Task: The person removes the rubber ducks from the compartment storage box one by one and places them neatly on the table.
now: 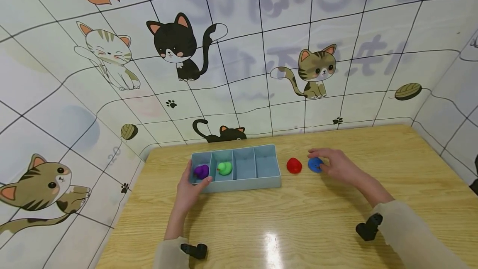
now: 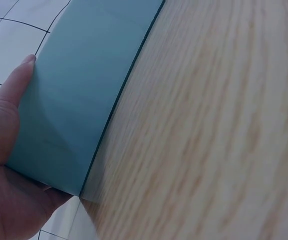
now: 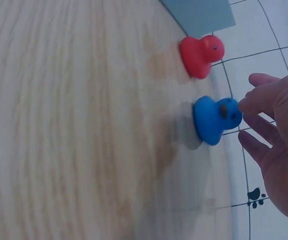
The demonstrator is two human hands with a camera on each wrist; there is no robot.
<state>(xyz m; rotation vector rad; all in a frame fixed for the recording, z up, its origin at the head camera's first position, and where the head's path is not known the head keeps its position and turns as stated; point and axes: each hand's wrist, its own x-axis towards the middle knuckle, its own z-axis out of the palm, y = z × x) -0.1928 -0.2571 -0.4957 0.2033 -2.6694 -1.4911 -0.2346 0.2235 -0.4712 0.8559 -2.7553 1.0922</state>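
Observation:
A long blue-grey tray (image 1: 239,184) with several compartments stands on the table. My left hand (image 1: 190,190) grips its left end, thumb on the front wall and fingers at the side; the left wrist view shows this hand (image 2: 4,135) against the outer wall (image 2: 84,90). A purple rubber duck (image 1: 201,172) sits in the leftmost compartment, a green duck (image 1: 225,168) in the one beside it. Right of the tray, my right hand (image 1: 337,166) hovers at a blue duck (image 3: 211,120), fingers spread about its head, not closed round it. Beside that stands a red duck (image 1: 294,165).
The wooden table (image 1: 298,227) meets a wall covering (image 1: 246,90) with cat drawings at its back and left edges. The red duck stands between the tray's right end and the blue duck. Glare (image 1: 272,250) shows on the tabletop near the front.

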